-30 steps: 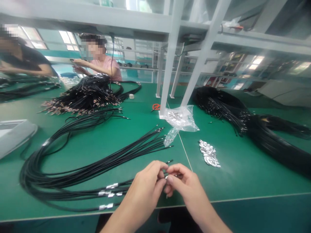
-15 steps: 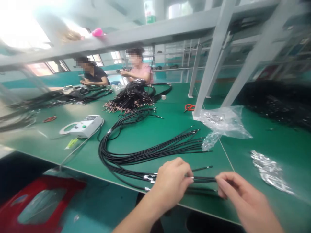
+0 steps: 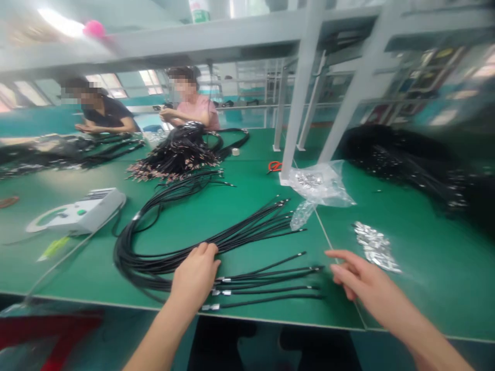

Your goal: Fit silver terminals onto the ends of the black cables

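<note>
My left hand (image 3: 195, 275) rests on a looped bundle of black cables (image 3: 185, 247) near the front edge of the green table (image 3: 232, 216); its fingers curl over the strands, beside a few cables with metal sleeves (image 3: 224, 281). My right hand (image 3: 353, 275) hovers open above the table, fingers stretched leftwards, holding nothing. It is just right of the black cable ends (image 3: 309, 270) and left of a small heap of silver metal parts (image 3: 373, 246).
A clear plastic bag of metal parts (image 3: 319, 185) lies by the white shelf post (image 3: 296, 103). Red-handled scissors (image 3: 274, 166), a white device (image 3: 83, 214), and large black cable piles (image 3: 178, 152) (image 3: 410, 159) are on the table. Two people sit at the far side.
My right hand let go of the cable and opened; the cable now lies on the table. My left hand slid left onto the cable bundle. The view swung slightly.
</note>
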Action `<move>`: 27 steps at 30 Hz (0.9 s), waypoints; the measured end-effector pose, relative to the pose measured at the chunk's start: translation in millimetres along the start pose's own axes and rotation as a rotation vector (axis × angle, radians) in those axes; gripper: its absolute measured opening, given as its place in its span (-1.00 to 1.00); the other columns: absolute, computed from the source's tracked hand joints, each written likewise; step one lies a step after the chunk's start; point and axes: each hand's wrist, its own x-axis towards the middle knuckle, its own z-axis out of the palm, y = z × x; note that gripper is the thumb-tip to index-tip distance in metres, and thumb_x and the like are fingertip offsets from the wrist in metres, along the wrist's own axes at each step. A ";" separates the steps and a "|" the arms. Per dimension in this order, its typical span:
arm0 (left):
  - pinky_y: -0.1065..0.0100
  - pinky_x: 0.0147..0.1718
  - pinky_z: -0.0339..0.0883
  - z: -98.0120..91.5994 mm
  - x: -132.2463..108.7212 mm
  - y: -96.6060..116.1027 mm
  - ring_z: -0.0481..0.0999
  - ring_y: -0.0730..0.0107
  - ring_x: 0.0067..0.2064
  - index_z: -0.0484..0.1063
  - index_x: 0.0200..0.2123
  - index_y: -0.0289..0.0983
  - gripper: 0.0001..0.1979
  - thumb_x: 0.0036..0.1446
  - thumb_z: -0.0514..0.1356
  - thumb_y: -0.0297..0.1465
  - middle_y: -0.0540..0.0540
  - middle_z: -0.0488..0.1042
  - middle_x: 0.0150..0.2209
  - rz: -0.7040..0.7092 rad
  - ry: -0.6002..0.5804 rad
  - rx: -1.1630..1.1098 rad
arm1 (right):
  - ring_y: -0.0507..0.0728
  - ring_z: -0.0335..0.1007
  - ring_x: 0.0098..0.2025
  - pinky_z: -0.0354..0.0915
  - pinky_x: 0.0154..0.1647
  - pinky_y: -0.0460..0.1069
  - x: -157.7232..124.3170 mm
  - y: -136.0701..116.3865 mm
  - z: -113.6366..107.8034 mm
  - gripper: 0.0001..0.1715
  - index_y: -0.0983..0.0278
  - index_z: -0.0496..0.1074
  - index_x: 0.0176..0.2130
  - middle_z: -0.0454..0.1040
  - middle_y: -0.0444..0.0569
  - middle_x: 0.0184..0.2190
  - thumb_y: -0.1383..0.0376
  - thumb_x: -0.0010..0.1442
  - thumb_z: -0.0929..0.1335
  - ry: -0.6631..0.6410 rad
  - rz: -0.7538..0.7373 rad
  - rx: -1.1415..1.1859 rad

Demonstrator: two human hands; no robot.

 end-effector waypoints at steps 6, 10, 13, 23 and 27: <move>0.33 -0.36 0.10 -2.9 13.6 -2.0 0.34 0.27 -0.31 0.25 -0.43 -0.23 -0.90 0.11 0.01 -0.49 -0.05 0.34 -0.41 0.063 -0.050 -0.109 | 0.10 0.32 -0.41 0.26 -0.35 -0.02 -4.7 1.8 -29.0 -0.57 0.18 0.35 -0.14 0.41 -0.10 -0.43 -0.01 0.13 0.18 0.222 0.014 -0.175; 0.39 -0.42 0.11 -17.8 14.8 -12.5 0.33 0.38 -0.41 0.25 -0.39 -0.22 -0.91 0.12 -0.01 -0.45 0.04 0.32 -0.50 0.071 -0.092 -0.390 | 0.18 0.31 -0.07 0.21 -0.06 0.06 -0.4 7.8 -4.9 -0.61 0.11 0.41 -0.19 0.42 -0.08 -0.13 -0.01 0.16 0.19 0.171 -0.221 -0.265; 0.44 -0.32 0.19 -27.7 14.5 -16.7 0.38 0.43 -0.31 0.30 -0.28 -0.19 -0.90 0.10 0.04 -0.42 0.06 0.38 -0.40 0.095 -0.098 -0.455 | 0.21 0.18 0.07 0.08 0.10 0.17 17.0 16.1 18.1 -0.59 0.07 0.39 -0.07 0.35 -0.08 0.00 -0.01 0.19 0.18 0.085 -0.428 -0.339; 0.40 -0.27 0.12 -26.3 -2.2 83.1 0.38 0.40 -0.26 0.35 -0.25 -0.09 -0.82 0.03 0.13 -0.44 0.11 0.43 -0.34 0.326 -0.113 -0.565 | 0.21 0.24 0.00 0.07 0.07 0.15 -1.5 -10.6 24.1 -0.72 0.16 0.43 -0.12 0.46 -0.03 -0.17 0.15 0.18 0.30 -0.071 -0.493 -0.583; 0.40 -0.31 0.12 -19.3 -4.0 106.9 0.39 0.38 -0.26 0.34 -0.25 -0.06 -0.85 0.12 0.05 -0.40 0.10 0.44 -0.30 0.457 -0.196 -0.577 | 0.08 0.28 -0.04 0.15 -0.01 -0.04 9.7 -5.3 -19.6 -0.73 0.19 0.38 -0.09 0.42 -0.06 -0.11 0.25 0.26 0.20 0.184 -0.336 -0.654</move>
